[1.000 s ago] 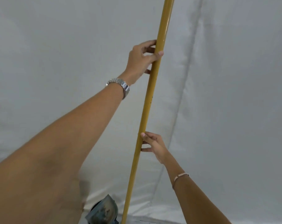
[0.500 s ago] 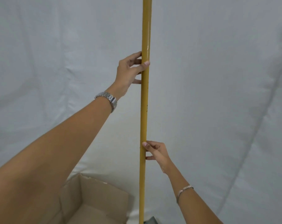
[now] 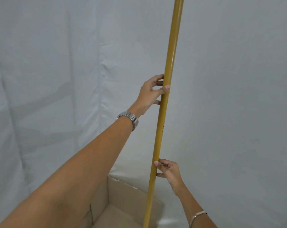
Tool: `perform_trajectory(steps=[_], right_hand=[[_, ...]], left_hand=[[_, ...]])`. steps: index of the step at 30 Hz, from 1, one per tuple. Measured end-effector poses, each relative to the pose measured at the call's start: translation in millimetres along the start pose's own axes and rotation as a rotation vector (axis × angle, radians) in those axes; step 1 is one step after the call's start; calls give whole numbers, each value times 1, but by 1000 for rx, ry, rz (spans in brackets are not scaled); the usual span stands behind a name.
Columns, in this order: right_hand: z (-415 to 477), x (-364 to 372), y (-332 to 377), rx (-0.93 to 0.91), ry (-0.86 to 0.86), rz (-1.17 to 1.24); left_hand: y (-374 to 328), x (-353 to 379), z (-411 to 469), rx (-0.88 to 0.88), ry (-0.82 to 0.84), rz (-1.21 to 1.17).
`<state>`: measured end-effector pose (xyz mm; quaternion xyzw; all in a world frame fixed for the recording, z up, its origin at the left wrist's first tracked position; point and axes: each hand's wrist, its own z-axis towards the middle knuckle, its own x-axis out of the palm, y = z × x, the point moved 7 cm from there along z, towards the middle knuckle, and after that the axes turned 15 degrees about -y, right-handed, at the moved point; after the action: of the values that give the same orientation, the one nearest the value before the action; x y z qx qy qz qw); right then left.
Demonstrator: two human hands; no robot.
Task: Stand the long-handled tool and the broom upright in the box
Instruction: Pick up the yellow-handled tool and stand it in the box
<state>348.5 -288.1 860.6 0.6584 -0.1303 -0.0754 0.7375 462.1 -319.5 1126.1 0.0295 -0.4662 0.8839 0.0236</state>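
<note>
The left hand [image 3: 151, 92] is wrapped around the yellow pole [image 3: 165, 102] partway up its length, thumb across the front and fingers curled behind it, a metal watch [image 3: 128, 118] on that wrist. The right hand [image 3: 170, 174] grips the same pole lower down, thumb tip on the front of the shaft and fingers folded round from the right side; a thin bracelet [image 3: 197, 215] sits on that wrist. Both hands are clenched on the shaft, the left well above the right.

The pole is the long handle of one of the task's tools. It stands close to upright, leaning a little to the right toward its top, and runs out of the frame at both ends, so neither its head nor its tip can be seen; which of the two tools it belongs to cannot be told from this view.

Below the hands is an open cardboard box [image 3: 123, 195], its far wall and torn upper edge visible along with part of its pale floor. The lower stretch of the pole passes in front of the box's far right corner and seems to go down inside it, though the bottom edge of the frame cuts off the point where it would rest. The visible part of the box's floor holds nothing else.

Behind everything hangs a wrinkled white cloth backdrop [image 3: 57, 79].
</note>
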Motion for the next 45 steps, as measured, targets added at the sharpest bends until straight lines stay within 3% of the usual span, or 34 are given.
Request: perform_trajectory(steps=[12, 25, 34, 45], right_hand=[[137, 111, -37, 39, 63, -10], [268, 190, -116, 2, -144, -153], [328, 192, -180, 10, -216, -305], [390, 188, -219, 66, -388, -305]], left_hand=[[94, -75, 117, -49, 24, 27], [255, -125, 229, -159, 168, -37], [359, -114, 278, -241, 292, -69], [434, -98, 317, -267, 39, -212]])
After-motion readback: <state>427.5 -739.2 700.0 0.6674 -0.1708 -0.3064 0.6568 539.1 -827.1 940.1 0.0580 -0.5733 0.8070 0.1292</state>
